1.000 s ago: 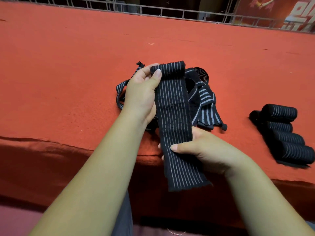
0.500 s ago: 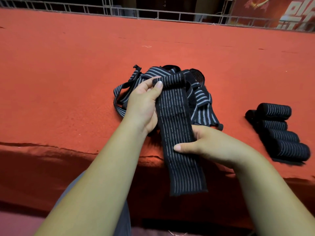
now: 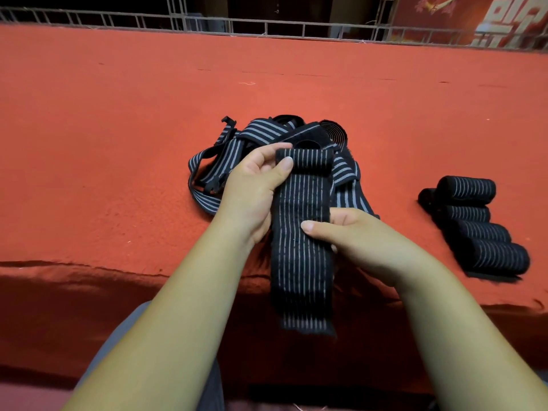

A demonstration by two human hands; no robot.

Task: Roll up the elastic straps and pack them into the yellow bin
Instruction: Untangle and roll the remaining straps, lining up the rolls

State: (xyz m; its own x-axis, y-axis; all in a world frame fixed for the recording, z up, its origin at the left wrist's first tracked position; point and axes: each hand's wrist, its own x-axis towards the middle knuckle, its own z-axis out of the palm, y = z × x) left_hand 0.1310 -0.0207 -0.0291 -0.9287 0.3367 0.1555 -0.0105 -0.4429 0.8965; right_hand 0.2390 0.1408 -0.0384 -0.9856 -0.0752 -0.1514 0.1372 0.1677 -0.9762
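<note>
Two hands: both clamped on one black strap [image 3: 302, 256] with pale stripes, held up just below the middle of the frame.
Left hand [image 3: 252, 191]: thumb pressed on the short rolled turn at the strap's top end, fingers curled behind it.
Right hand [image 3: 358, 241]: lower down, thumb laid across the front of the strap, fingers behind it, pinching its middle.
Strap's free end: hangs straight down past the front edge of the counter [image 3: 118, 143], toward the bottom of the frame.
Loose straps [image 3: 261, 133]: a tangled heap lying on the counter right behind the hands, at the centre of the frame; a coiled black piece shows at its right rim.
Rolled straps [image 3: 480, 229]: several finished rolls lying side by side in a row at the right of the frame, well apart from the heap.
Counter cover: red cloth, draped over the front edge.
Railing [image 3: 267, 25]: grey metal bars along the top edge of the frame.
</note>
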